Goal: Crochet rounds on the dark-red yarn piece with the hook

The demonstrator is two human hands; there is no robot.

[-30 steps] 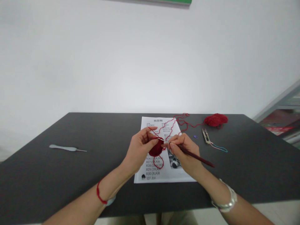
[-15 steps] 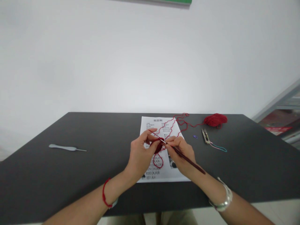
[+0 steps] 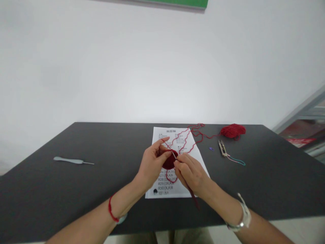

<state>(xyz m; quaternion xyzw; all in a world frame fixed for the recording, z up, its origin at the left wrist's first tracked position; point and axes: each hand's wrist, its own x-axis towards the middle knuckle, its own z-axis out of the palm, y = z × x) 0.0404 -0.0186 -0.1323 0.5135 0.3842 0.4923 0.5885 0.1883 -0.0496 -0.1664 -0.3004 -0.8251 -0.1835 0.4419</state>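
My left hand (image 3: 151, 164) pinches the edge of a small round piece of dark red crochet (image 3: 168, 162), with a strand of red yarn running over its raised forefinger. My right hand (image 3: 191, 172) is closed round a dark red crochet hook (image 3: 193, 196), whose metal tip meets the upper right edge of the piece. The handle's end sticks out below my right palm. Beneath both hands lies a printed sheet (image 3: 165, 189), and a loop of red yarn hangs down over its text.
Red yarn trails to a ball (image 3: 233, 130) at the back right. Thread snips (image 3: 222, 148) with a cord and a small purple marker (image 3: 211, 148) lie near it. A grey-handled hook (image 3: 69, 160) rests at the left of the black table (image 3: 106, 142).
My right hand has turned, so the hook's handle points more steeply down. More of the round red piece shows between my hands.
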